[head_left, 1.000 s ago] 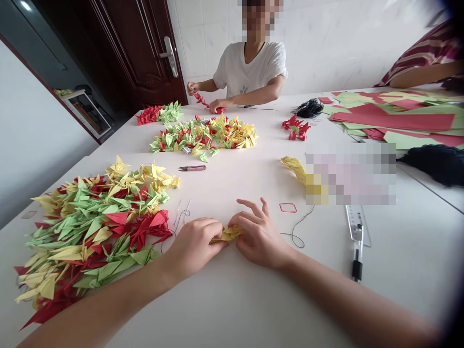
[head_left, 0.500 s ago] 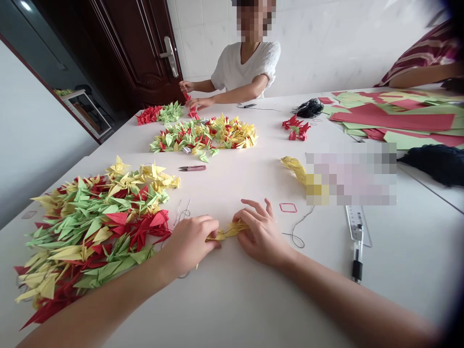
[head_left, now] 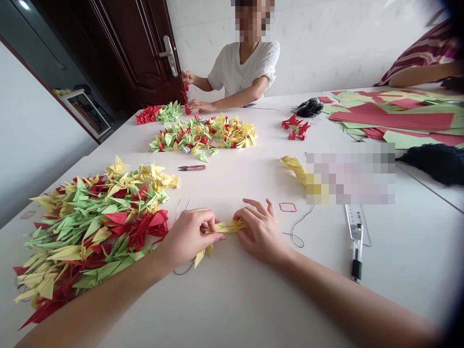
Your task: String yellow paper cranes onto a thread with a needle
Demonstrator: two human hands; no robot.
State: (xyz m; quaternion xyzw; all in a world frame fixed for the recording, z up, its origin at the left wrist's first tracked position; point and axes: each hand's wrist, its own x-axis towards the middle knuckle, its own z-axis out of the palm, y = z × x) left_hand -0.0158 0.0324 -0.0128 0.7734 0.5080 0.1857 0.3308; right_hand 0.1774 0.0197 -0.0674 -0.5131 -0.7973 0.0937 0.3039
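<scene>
Low in the middle of the frame, left hand (head_left: 188, 238) and right hand (head_left: 261, 233) pinching a short yellow crane string (head_left: 226, 227), just begun. At left, big crane pile (head_left: 94, 227) not yet strung.

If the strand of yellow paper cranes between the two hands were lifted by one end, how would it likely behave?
Probably floppy: the yellow crane strand already bends between the left hand and right hand, with one piece drooping below. Likely very light, being thin folded paper like the crane pile. The folds may crush if the fingers pinch hard.
</scene>
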